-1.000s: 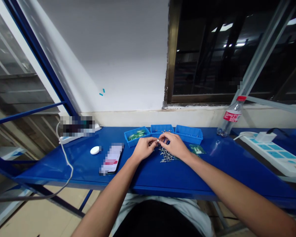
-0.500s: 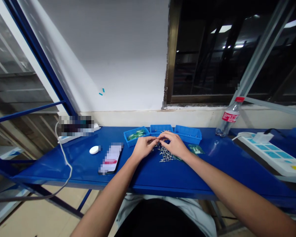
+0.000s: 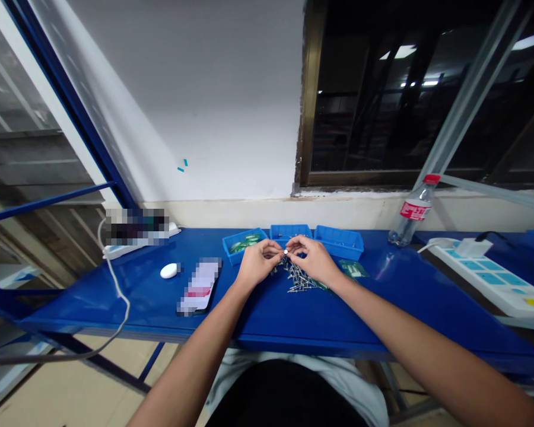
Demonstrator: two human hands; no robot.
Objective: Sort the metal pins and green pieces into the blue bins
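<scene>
My left hand [image 3: 258, 259] and my right hand [image 3: 314, 259] meet over a loose pile of blind rivets [image 3: 299, 277] on the blue table. Thumb and fingers of both hands are pinched around one small rivet [image 3: 285, 252], whose round, pale head shows between the fingertips. The rest of it is hidden. Behind the hands stand three blue bins: the left bin [image 3: 231, 256] holds green-and-white packets [image 3: 245, 242], while the middle bin [image 3: 289, 229] and right bin [image 3: 356, 252] have a few small metal pieces in them. Beside my right wrist lies a green packet [image 3: 353, 268].
A phone [image 3: 202, 284] and a white oval case [image 3: 169, 271] lie to the left on the table [image 3: 293, 326]. A cable [image 3: 127, 296] hangs over the left front edge. At the right stand a plastic bottle [image 3: 413, 212] and a white power strip [image 3: 493, 276].
The fingertips have parted slightly and turned, so that the rivet's round head now shows between them. The pile and bins look the same.
</scene>
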